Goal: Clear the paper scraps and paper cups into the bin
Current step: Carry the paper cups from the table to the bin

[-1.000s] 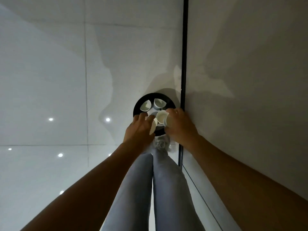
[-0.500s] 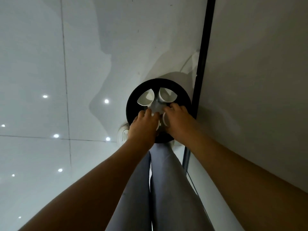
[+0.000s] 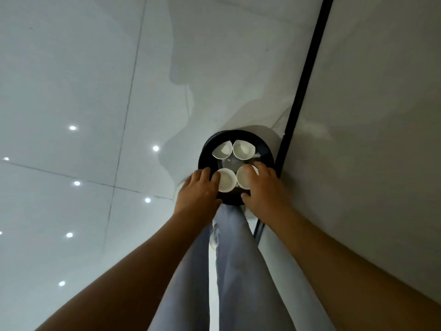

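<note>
A round black bin (image 3: 265,149) stands on the floor beside the wall. Several white paper cups sit inside it with their mouths up, two of them at the far side (image 3: 243,149). My left hand (image 3: 199,189) is at the bin's near-left rim, and its fingertips touch the side of the near-left paper cup (image 3: 226,180). My right hand (image 3: 262,187) grips the near-right paper cup (image 3: 243,181), fingers over its rim and thumb below it.
Glossy white floor tiles (image 3: 83,103) reflect ceiling lights on the left. A black strip (image 3: 303,84) runs along the foot of the grey wall (image 3: 370,115) on the right. My legs in light jeans (image 3: 229,271) stand just before the bin.
Both hands have drawn back from deep in the bin to its near rim. Two more cups now stand mouth-up in the near half. The view has moved closer.
</note>
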